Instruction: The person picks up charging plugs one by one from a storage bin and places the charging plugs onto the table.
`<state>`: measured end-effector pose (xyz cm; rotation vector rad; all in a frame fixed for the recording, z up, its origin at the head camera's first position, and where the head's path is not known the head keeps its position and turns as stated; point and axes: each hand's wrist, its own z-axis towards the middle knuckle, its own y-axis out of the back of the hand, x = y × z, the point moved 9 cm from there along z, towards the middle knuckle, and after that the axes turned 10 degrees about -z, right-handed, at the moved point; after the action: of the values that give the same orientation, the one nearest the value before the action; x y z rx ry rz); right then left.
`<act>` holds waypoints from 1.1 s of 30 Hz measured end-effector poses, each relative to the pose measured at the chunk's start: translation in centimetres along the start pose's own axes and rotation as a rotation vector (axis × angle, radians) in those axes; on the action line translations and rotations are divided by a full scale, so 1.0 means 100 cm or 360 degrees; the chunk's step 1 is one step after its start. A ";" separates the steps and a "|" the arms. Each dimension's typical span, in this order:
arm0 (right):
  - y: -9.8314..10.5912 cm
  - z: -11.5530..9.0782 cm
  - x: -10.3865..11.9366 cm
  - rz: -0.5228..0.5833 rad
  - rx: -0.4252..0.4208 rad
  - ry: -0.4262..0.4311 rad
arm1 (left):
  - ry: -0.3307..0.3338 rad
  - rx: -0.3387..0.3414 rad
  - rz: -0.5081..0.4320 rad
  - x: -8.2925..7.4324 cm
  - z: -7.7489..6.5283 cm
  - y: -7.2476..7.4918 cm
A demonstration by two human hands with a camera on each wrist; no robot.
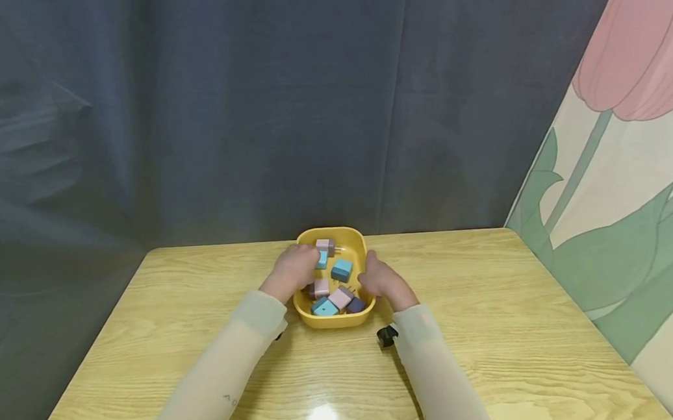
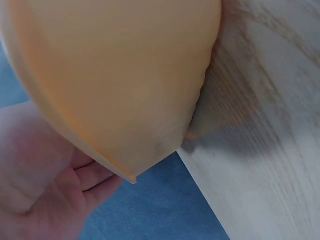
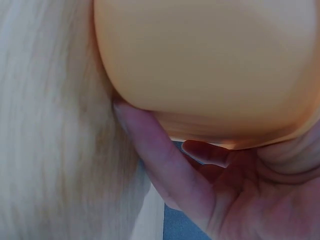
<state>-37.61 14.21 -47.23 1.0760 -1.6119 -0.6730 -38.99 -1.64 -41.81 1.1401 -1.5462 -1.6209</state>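
A yellow plastic basin stands on the table with several two-tone plug chargers in it. My left hand reaches over its left rim, fingers curled round a light-blue charger that they partly hide. In the left wrist view the basin's wall covers the left fingertips. On the other side my right hand grips the right rim. One finger lies along the outer wall, low beside the table, in the right wrist view. A blue charger lies mid-basin; a pink one is nearer.
Also in the basin are another pink charger at the back, a light-blue one and a dark-blue one at the front. The wooden table ends at a dark curtain. A tulip-patterned wall stands at the right.
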 end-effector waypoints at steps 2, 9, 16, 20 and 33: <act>0.000 0.000 0.000 0.0000 0.0001 0.0002 | 0.0010 0.0010 -0.0018 0.000 0.001 -0.002; 0.000 0.001 0.000 0.0023 0.0007 -0.0001 | -0.0037 -0.0011 -0.0077 -0.004 0.002 -0.005; -0.001 0.001 0.000 0.0030 0.0019 -0.0011 | 0.0018 0.0005 -0.0085 -0.009 0.000 -0.010; -0.001 0.001 0.000 0.0049 0.0004 0.0000 | 0.0061 0.0031 -0.0028 -0.012 0.000 -0.013; 0.000 0.001 -0.001 0.0045 -0.0012 0.0005 | 0.0020 -0.0023 0.0095 -0.021 0.000 -0.016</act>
<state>-37.72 14.24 -47.31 1.0463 -1.6179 -0.6578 -37.88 0.40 -43.08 1.0844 -1.5438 -1.5806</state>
